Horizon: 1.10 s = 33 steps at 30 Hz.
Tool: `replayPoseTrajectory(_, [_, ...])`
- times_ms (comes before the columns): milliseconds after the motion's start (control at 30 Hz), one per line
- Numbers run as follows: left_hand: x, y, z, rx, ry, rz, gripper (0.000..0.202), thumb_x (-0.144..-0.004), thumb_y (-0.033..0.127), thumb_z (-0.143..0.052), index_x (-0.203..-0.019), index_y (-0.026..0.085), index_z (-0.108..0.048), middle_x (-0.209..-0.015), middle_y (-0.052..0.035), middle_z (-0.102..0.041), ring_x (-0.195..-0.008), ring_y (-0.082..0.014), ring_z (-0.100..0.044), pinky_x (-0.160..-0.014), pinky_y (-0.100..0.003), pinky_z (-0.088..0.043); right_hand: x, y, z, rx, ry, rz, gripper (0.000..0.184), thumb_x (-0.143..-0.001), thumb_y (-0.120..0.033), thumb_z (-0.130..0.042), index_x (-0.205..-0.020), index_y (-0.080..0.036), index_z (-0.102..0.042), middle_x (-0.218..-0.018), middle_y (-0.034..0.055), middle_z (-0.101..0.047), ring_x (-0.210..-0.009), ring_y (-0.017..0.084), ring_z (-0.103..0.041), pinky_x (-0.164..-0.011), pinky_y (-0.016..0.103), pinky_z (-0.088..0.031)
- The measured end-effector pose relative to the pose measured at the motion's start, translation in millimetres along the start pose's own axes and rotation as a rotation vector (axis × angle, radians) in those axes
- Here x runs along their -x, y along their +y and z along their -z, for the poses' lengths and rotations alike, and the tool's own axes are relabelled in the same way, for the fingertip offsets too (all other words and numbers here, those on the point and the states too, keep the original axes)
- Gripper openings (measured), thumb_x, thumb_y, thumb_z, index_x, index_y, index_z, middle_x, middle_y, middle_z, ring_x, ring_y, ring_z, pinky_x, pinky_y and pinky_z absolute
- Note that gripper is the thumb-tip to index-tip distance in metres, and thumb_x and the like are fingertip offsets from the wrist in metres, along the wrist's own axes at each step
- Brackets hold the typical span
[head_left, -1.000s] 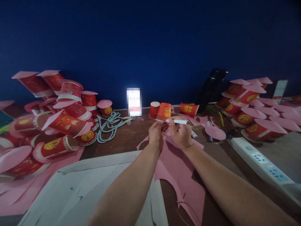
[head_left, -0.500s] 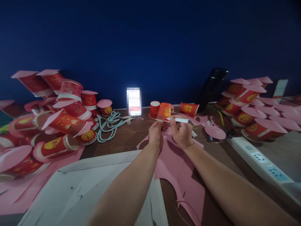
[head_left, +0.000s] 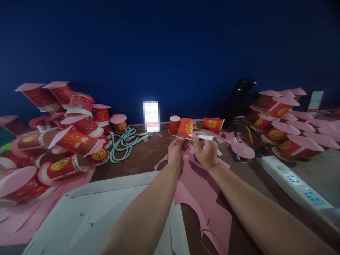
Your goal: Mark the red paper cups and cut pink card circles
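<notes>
My left hand (head_left: 175, 153) pinches the rim of a red paper cup (head_left: 186, 126) with gold print, held tilted above the brown table. Close beside it, my right hand (head_left: 205, 152) grips a white pen-like stick (head_left: 203, 136) lying sideways, its tip near the cup's rim. Under both hands lies a pink paper sheet (head_left: 198, 187) with round pieces cut out of it.
Heaps of red cups with pink paper lids (head_left: 69, 138) fill the left, and more cups (head_left: 281, 120) the right. A blue cord (head_left: 124, 140), a lit phone (head_left: 151, 116), two loose cups, a dark bottle (head_left: 237, 101), a white power strip (head_left: 297, 184) and a white board (head_left: 87, 216) surround me.
Hardly anything differs: both hands keep their hold, and the view has shifted very slightly downward.
</notes>
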State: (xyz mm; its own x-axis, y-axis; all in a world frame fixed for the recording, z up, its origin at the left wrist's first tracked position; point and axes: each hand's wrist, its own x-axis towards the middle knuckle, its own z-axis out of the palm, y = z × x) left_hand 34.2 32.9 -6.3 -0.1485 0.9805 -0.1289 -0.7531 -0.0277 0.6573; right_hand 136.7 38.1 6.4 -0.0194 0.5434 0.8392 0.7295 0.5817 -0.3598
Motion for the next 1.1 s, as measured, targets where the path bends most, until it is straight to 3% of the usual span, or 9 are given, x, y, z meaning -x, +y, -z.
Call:
replayPoseTrajectory(667, [1.3,1.4,1.5,0.052,0.03,-0.007,0.016,-0.063,0.02,-0.073,-0.068,0.013,-0.06,-0.064,-0.0006,-0.061,-0.061,-0.0089,-0.06,-0.073,-0.025,-0.047,-0.2,-1.9,1.0,0.013,0.016,-0.018,0.016,-0.088,-0.029,-0.053,-0.08,-0.019,-0.062,-0.078,0.0058,-0.068,-0.075,0.02,-0.063,-0.075,0.034,-0.046])
replayPoseTrajectory(933, [0.0,-2.3,3.3,0.058,-0.083,-0.04,0.017,-0.062,0.017,-0.076,-0.072,0.013,-0.062,-0.074,-0.0016,-0.064,-0.068,-0.0077,-0.06,-0.076,-0.023,-0.045,0.0,-4.7,1.2,-0.022,-0.03,-0.023,0.015,-0.089,-0.029,-0.051,-0.082,-0.02,-0.06,-0.079,0.0057,-0.069,-0.078,0.02,-0.064,-0.079,0.036,-0.047])
replayPoseTrajectory(1100, [-1.1,-3.2,3.8,0.045,-0.078,-0.054,0.016,-0.062,0.016,-0.076,-0.072,0.013,-0.064,-0.071,-0.0001,-0.063,-0.065,-0.0072,-0.058,-0.075,-0.023,-0.044,0.5,-6.6,1.5,-0.018,-0.058,0.021,0.015,-0.09,-0.028,-0.051,-0.084,-0.019,-0.061,-0.082,0.0067,-0.069,-0.083,0.02,-0.064,-0.082,0.037,-0.046])
